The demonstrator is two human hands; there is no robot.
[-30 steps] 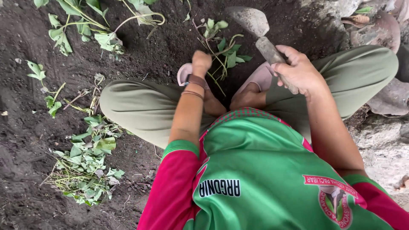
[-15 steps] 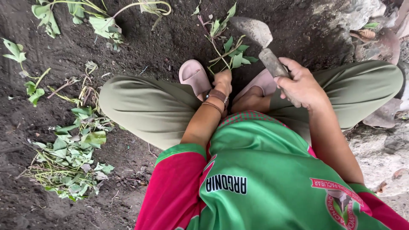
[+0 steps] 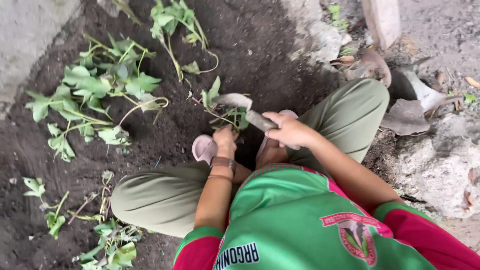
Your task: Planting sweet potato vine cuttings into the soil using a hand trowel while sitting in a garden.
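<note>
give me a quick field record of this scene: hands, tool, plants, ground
posture: person squatting on dark soil, pink sandals
right hand: right hand gripping the handle of a trowel, blade pointing left over the soil
left hand: left hand closed at the base of a small cutting between the feet; grip itself hard to see
wrist: brown band on the left wrist
plants: leafy cuttings in the soil ahead, loose pile at lower left
surroundings: stones and dry leaves at right
</note>
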